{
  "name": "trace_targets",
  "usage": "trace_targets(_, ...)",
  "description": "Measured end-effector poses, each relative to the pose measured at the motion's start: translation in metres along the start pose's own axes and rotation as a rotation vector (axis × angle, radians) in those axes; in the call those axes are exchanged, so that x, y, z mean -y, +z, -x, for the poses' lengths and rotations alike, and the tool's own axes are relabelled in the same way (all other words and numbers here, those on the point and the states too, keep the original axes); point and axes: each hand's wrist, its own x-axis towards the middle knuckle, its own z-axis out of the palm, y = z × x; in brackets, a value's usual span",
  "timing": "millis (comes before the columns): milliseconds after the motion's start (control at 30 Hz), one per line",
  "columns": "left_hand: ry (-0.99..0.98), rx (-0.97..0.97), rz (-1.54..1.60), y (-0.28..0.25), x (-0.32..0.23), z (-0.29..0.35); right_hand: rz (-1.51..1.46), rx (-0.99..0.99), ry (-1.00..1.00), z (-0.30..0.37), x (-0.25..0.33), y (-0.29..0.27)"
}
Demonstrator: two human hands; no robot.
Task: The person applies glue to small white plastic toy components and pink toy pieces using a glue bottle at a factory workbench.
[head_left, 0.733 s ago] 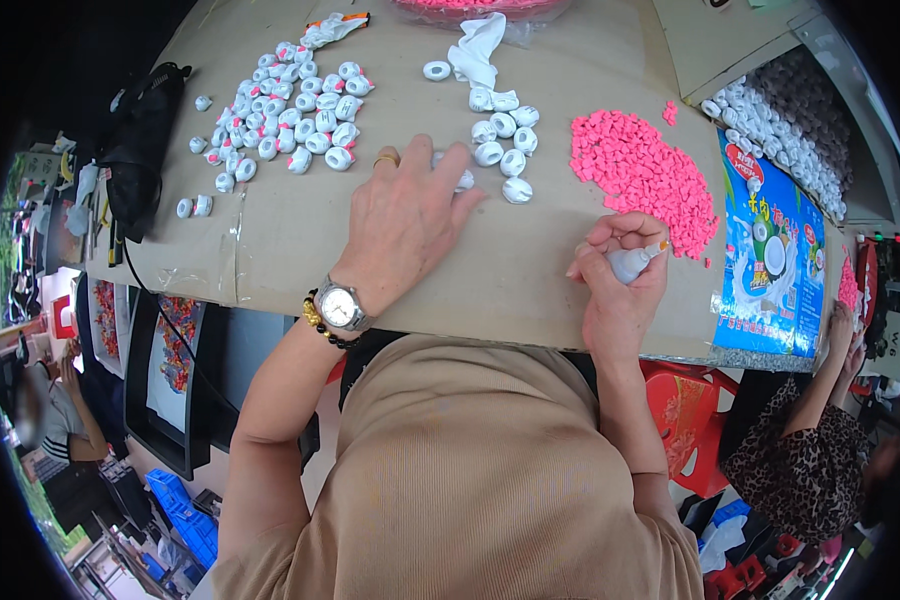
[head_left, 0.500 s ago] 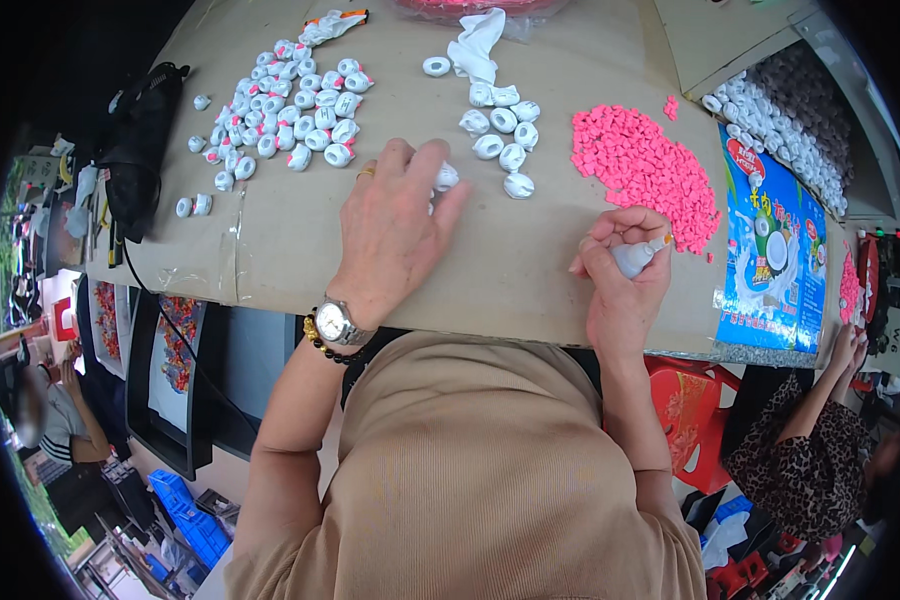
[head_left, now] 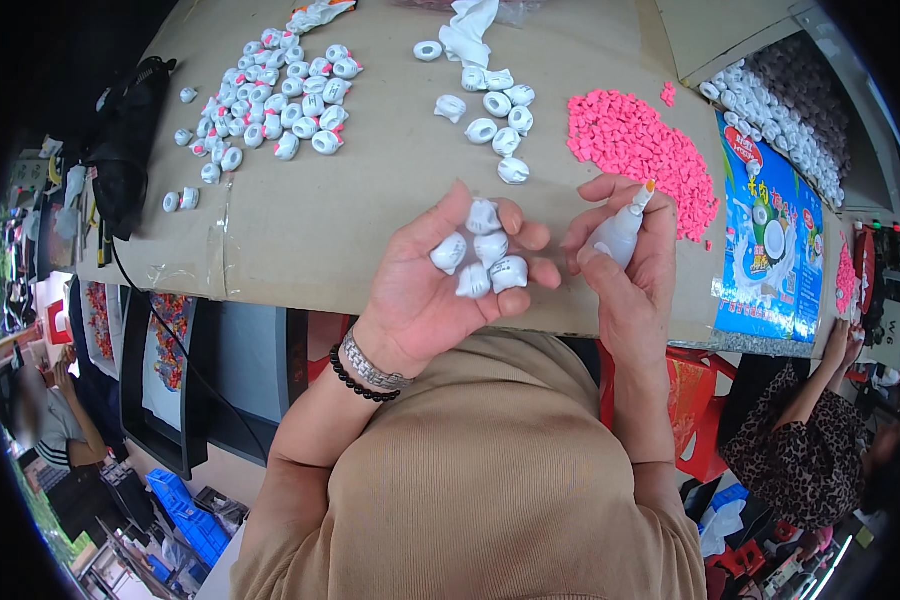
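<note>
My left hand [head_left: 410,290] is turned palm up over the near part of the table, fingers loosely curled. Several small white hollow pieces [head_left: 473,284] with dark marks rest in its palm and against the fingers. Close by on the right, my right hand [head_left: 635,275] grips a translucent white squeeze bottle [head_left: 615,238], its thin orange-tipped nozzle pointing up and away. Beyond my hands stand more white pieces [head_left: 497,104] in a loose cluster, with one [head_left: 450,107] slightly apart. A heap of small pink pieces [head_left: 650,160] lies beyond my right hand.
At the far left, many white pieces with pink parts [head_left: 260,100] cover the brown tabletop [head_left: 370,180]. A white cloth [head_left: 467,35] lies at the back. On the right are a blue printed sheet [head_left: 770,240] and a box of white pieces [head_left: 780,130]. A co-worker [head_left: 800,440] sits right.
My left hand has turned from palm down to palm up and come nearer, showing several white pieces. One white piece now lies left of the cluster. The bottle's nozzle has tipped upward.
</note>
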Motion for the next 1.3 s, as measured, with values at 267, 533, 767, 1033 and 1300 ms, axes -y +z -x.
trace_targets(267, -0.018, -0.015, -0.313, -0.004, 0.004, -0.001, 0.040, 0.257, 0.041, -0.005, 0.020, 0.007)
trace_targets(533, 0.164, -0.134, -0.429, 0.006, 0.008, -0.004, 0.108, 0.119, -0.137, -0.001, 0.004, -0.005)
trace_targets(767, 0.248, -0.203, -0.434, 0.003, 0.011, 0.000, 0.633, 0.103, -0.239, 0.007, 0.025, -0.017)
trace_targets(1033, 0.367, -0.315, -0.634, 0.012, 0.016, 0.000, 0.340, -0.120, -0.362, 0.015, 0.010, -0.014)
trace_targets(1300, 0.408, -0.340, -0.676, 0.014, 0.018, -0.002, 0.535, -0.079, -0.458, 0.016, 0.005, -0.016)
